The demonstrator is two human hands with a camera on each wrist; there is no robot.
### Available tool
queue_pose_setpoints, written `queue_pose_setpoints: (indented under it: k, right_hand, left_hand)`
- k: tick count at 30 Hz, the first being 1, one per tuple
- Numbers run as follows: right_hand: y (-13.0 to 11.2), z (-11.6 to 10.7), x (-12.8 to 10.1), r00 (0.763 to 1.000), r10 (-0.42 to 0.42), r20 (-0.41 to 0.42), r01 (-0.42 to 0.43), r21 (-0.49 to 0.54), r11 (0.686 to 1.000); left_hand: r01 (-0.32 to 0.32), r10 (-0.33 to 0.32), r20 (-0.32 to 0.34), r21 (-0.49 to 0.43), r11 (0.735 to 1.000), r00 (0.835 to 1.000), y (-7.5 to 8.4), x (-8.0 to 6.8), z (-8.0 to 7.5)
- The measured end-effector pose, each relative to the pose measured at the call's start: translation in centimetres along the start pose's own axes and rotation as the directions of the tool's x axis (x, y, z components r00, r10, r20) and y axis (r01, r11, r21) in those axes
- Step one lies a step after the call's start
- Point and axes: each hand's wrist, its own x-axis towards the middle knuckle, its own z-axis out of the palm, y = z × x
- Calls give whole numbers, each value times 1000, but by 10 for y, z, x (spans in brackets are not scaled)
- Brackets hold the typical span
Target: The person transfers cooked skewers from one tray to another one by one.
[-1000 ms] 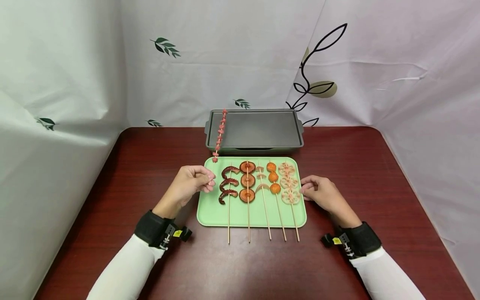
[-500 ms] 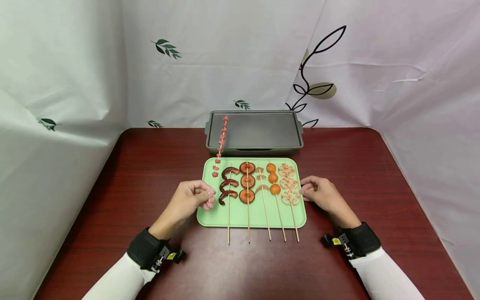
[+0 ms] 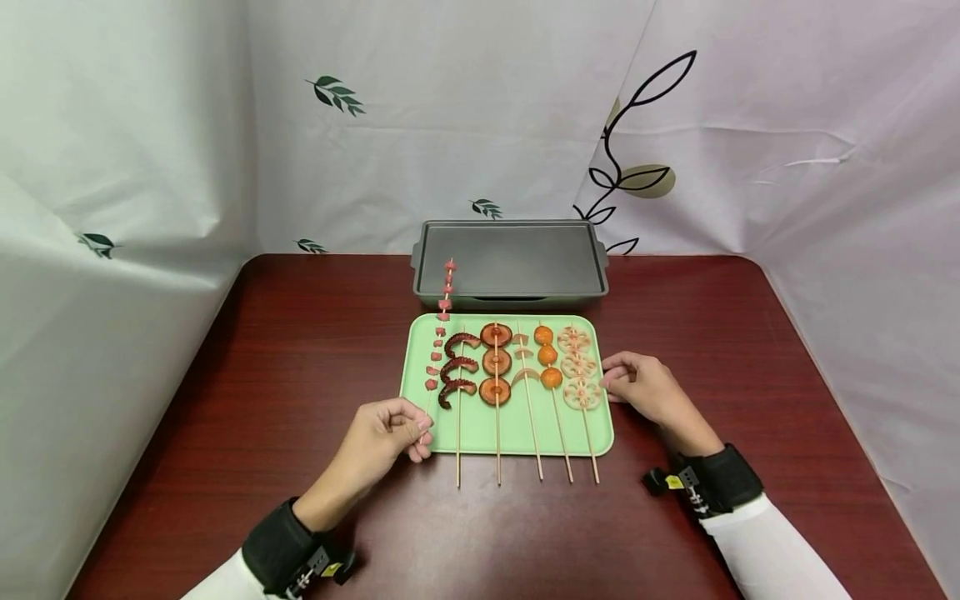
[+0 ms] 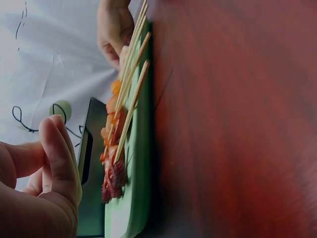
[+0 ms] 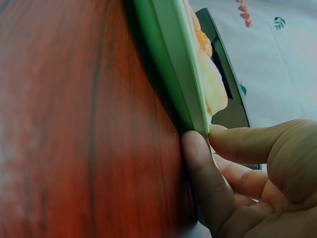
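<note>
My left hand (image 3: 386,437) pinches the bare end of a skewer (image 3: 445,304) threaded with several small pink pieces. That skewer slants up over the left side of a green tray (image 3: 517,435), its far tip in front of the griddle. With thumb and finger my right hand (image 3: 641,385) grips the tray's right rim, as the right wrist view shows. On the tray lie skewers of octopus tentacles (image 3: 459,365), mushroom caps (image 3: 487,367), pale crescent slices (image 3: 527,374), orange balls (image 3: 547,356) and lotus root slices (image 3: 576,367). Their sticks overhang the near rim.
Behind the tray stands a dark grey griddle (image 3: 517,258) with side handles. Both sit on a reddish-brown wooden table (image 3: 750,333). White patterned cloth (image 3: 450,108) hangs behind and along both sides.
My left hand has drawn the pink skewer back toward the table's near edge, so its tip has come down from the griddle's far side. My right hand stays on the tray rim.
</note>
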Motion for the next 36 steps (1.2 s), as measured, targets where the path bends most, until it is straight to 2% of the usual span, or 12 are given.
queue_pose_setpoints:
  k: [9, 21, 32, 36]
  right_hand:
    - [-1, -1, 0, 1000, 8, 8, -8, -8, 1000]
    - [-1, -1, 1, 1000, 5, 9, -5, -14, 1000]
    - [0, 0, 1, 1000, -5, 5, 5, -2, 1000]
    - [-1, 0, 1, 1000, -8, 0, 8, -14, 1000]
  left_hand:
    - [17, -17, 26, 13, 1000, 1000, -8, -18, 0]
    - [71, -73, 53, 24, 997, 996, -14, -37, -13]
    - [164, -163, 56, -11, 986, 985, -19, -37, -19]
    - [203, -202, 39, -35, 978, 979, -21, -35, -18]
